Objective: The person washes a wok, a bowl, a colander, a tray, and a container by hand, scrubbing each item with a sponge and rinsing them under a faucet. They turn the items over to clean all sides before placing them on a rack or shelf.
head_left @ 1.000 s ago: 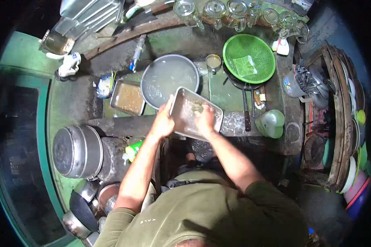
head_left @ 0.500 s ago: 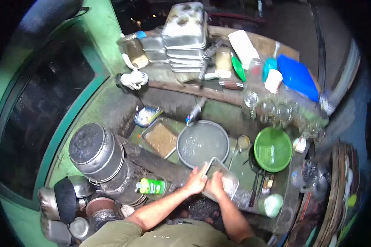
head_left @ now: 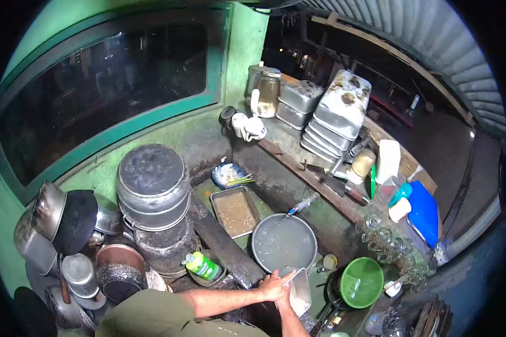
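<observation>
A rectangular, light-coloured container (head_left: 301, 293) is tilted just in front of the large grey basin. My left hand (head_left: 274, 285) grips its near left rim, with some fingers stretched across the edge. Close below it, my right hand (head_left: 284, 302) is against or inside the container; its fingers are hidden, so I cannot see what they hold. Cloudy water fills the grey basin (head_left: 256, 238). Left of the basin lies a shallow metal tray (head_left: 255, 218) with murky brown water. A green and yellow bottle (head_left: 203, 267) rests in a small dish left of my hands.
Large stacked pots (head_left: 154, 188) and sooty pans (head_left: 121, 281) stand at left. A green basin (head_left: 362, 282) is at right, with glass mugs (head_left: 383, 242) behind it. Stacked metal pans (head_left: 337, 121) and a blue lid (head_left: 423, 213) line the back ledge.
The view has swung left and upward, showing more window and roof. My hands stay at the container; the right hand's fingers, partly visible earlier, are now hidden.
</observation>
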`<state>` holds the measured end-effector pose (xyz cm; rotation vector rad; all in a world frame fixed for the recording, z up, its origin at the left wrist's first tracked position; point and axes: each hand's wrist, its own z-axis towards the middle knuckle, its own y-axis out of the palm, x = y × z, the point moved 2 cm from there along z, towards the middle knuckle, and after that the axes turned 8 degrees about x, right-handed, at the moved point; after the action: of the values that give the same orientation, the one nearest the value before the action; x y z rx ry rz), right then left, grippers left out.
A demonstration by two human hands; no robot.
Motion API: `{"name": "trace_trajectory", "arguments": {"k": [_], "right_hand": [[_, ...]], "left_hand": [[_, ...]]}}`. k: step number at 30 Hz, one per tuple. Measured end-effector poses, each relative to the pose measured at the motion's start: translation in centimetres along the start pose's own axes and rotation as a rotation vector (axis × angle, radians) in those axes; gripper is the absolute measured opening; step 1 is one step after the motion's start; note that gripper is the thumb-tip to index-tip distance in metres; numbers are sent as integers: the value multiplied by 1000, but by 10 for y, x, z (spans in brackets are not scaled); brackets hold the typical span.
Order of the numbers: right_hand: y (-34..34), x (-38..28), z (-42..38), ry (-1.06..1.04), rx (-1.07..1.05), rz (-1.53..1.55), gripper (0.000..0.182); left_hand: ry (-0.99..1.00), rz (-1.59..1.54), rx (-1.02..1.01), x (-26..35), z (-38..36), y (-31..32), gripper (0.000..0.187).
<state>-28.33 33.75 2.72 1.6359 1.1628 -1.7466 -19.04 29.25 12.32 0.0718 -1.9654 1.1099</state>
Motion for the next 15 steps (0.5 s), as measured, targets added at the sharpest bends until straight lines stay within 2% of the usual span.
{"name": "trace_trajectory", "arguments": {"k": [1, 3, 5, 7, 8, 9, 10, 11, 12, 13, 14, 15], "right_hand": [[-11, 21, -3, -126, -185, -182, 31], [-34, 53, -22, -327, -37, -259, 40], [-72, 72, -35, 210, -45, -531, 45], [-61, 67, -27, -50, 177, -460, 38], [-51, 74, -10, 157, 39, -393, 32], [-35, 7, -12, 187, 29, -259, 27], [-15, 16, -4, 144, -95, 177, 23], [-3, -17, -10, 188, -22, 171, 24], [-5, -13, -11, 14, -54, 53, 20], [-15, -27, -20, -52, -114, -59, 11], [-21, 4, -22, -28, -195, 22, 18], [-39, 21, -27, 99, -232, -121, 23]], "left_hand": [[18, -38, 32, -6, 1, 2, 64], [23, -85, 31, -14, 6, 3, 65], [33, -106, 64, -16, 5, 3, 64], [44, -108, 129, -15, 3, 3, 65], [-23, -95, 109, -13, 3, 7, 65], [10, -112, 157, -14, 4, 5, 67], [168, -151, 282, -20, 11, 6, 65], [175, -114, 378, -34, 19, 25, 66], [169, -167, 309, -38, 19, 20, 74], [141, -216, 279, -35, 19, 14, 70], [111, -264, 250, -33, 18, 10, 66], [107, -242, 258, -41, 20, 12, 60]]}}
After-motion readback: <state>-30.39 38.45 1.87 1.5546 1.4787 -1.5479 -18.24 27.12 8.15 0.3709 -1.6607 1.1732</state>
